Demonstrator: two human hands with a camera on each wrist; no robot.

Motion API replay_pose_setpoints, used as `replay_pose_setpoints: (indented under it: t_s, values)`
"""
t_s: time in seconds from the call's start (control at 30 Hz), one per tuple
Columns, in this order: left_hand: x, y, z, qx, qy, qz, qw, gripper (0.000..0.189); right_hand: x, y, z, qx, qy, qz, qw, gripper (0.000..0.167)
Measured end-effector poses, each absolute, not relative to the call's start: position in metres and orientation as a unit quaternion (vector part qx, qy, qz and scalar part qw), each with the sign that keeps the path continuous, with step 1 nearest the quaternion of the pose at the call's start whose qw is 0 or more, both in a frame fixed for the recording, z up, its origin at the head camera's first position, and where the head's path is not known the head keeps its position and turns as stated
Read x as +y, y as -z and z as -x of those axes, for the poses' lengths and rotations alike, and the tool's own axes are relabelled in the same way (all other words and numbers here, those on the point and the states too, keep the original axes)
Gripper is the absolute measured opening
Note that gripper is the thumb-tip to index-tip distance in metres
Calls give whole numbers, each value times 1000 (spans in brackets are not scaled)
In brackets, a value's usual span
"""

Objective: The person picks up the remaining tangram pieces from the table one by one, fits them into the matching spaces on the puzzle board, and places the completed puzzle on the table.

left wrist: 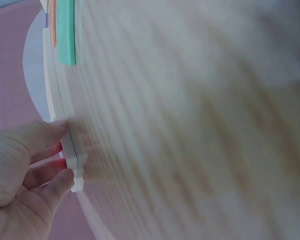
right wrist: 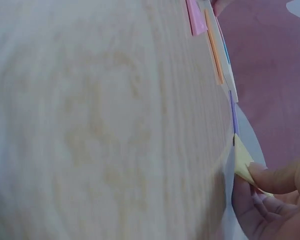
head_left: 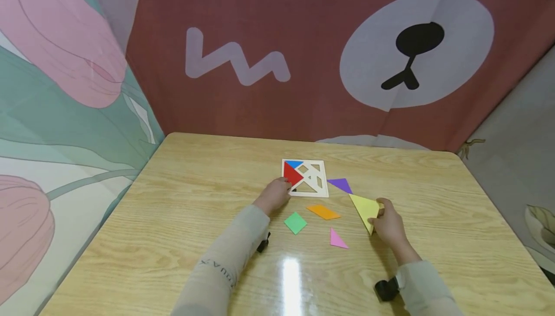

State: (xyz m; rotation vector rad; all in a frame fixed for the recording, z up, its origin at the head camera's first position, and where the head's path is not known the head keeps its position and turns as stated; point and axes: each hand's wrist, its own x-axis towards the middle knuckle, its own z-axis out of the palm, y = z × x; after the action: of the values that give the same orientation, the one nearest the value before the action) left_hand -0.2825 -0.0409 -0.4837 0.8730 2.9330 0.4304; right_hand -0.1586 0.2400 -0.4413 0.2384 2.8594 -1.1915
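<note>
Left hand (head_left: 274, 196): my thumb and fingertips grip the board (head_left: 325, 188) around its near left corner, probably so that it cannot slide
Right hand (head_left: 390, 224): I pinch the right side of the yellow triangle (head_left: 364, 209) between thumb and fingers, which seems to leave most of its face uncovered
Yellow triangle: right of the board, tilted up from the table (head_left: 173, 186); its far left tip is right by the purple triangle (head_left: 341, 184), touching or not I cannot tell
Board: lies toward the far side, its cut-outs facing up, the red triangle (head_left: 292, 175) set in on the left and the blue triangle (head_left: 295, 164) at the far left
Loose pieces: the orange piece (head_left: 323, 212), green square (head_left: 296, 223) and pink triangle (head_left: 336, 240) lie flat on the near side, apart, perhaps for easy picking
</note>
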Motion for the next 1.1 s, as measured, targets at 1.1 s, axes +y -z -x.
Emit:
replay_pose_setpoints:
  t_s: [1.1]
  values:
    - [-42,609,358,947,-65,-311,-40,19,223,443,172,903,418,-57,-83,52]
